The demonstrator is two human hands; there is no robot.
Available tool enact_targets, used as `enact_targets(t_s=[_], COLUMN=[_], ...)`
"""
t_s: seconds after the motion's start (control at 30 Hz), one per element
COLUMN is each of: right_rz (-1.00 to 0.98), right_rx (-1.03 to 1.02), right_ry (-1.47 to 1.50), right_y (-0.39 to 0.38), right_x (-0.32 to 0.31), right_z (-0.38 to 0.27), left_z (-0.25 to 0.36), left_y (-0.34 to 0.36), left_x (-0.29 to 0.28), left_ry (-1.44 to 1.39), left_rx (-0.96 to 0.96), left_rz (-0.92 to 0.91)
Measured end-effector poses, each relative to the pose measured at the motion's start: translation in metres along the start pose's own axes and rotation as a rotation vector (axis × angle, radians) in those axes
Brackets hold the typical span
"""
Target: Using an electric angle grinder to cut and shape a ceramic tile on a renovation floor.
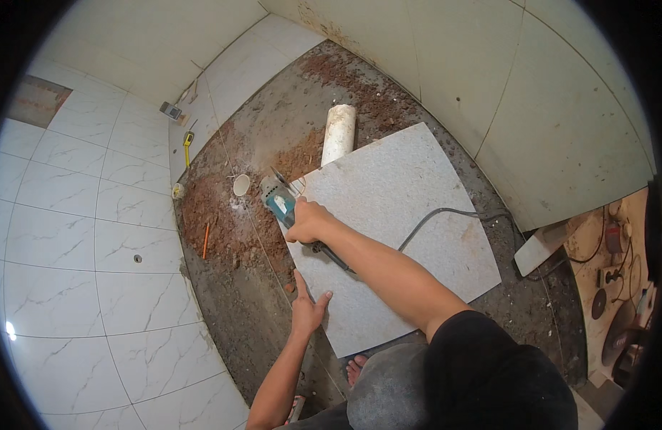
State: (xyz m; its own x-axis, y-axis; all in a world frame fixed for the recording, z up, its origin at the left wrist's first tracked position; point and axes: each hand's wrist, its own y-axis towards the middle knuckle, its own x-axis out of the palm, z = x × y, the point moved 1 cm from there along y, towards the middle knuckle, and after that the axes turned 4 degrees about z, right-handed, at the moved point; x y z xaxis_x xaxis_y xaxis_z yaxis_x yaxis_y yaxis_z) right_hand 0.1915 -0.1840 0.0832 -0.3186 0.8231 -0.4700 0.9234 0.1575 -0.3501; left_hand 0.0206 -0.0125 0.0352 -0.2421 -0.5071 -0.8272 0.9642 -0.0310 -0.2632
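Observation:
My right hand [308,218] grips a teal angle grinder [279,197], its disc at the upper left edge of a large speckled grey tile [395,215]. The grinder's dark cord [438,211] runs across the tile to the right. My left hand [307,309] is at the tile's lower left edge, thumb and forefinger stretched apart and touching it. Just beyond the tile's far edge lies a white pipe [339,135]; whether it bears the tile, I cannot tell.
Dirt floor holds a pipe opening [241,185] and orange pencil [206,241]. A yellow tape measure [188,143] and grey device [171,111] lie left. Marbled tiles [62,244] cover the left side; a panel [531,115] stands right, near cables and discs [599,302]. My foot [356,367] is below.

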Motion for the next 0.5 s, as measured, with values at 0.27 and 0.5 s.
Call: enact_targets(t_s=[0.27, 0.5], right_rz=[-0.010, -0.014], right_rx=[0.004, 0.008], right_ry=[0.007, -0.006], right_y=[0.010, 0.014], right_x=[0.003, 0.003], right_z=[0.000, -0.001], left_z=[0.003, 0.001], left_y=[0.000, 0.000], left_x=[-0.001, 0.000], left_ry=[0.007, 0.004], left_rx=[-0.033, -0.018], left_rz=[-0.029, -0.016])
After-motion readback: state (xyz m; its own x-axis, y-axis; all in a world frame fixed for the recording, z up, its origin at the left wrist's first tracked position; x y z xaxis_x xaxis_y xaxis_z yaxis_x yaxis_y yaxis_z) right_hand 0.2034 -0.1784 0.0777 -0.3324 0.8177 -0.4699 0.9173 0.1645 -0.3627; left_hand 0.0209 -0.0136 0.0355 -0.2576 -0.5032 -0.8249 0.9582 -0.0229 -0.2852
